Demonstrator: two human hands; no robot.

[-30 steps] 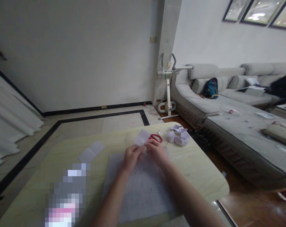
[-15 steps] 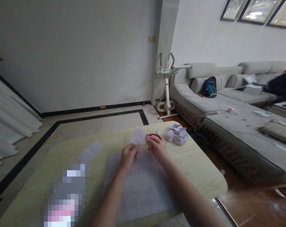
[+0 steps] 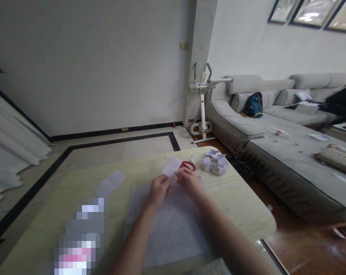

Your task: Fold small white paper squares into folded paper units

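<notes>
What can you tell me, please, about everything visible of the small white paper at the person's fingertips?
The small white paper looks thin and plain, with straight edges; its visible part is roughly four-sided and slanted. It extends away from the left hand, whose fingers seem to pinch its near end. The right hand is close beside; blur hides whether it also grips. Whether the far end touches the table is unclear.

Your pale wood-grained table [image 3: 241,202] bears a printed white paper sheet [image 3: 173,238]. Beyond it lie a red looped handle [image 3: 184,164] and crumpled white papers [image 3: 219,168]; left of it, a creased white paper rectangle [image 3: 110,183].
</notes>
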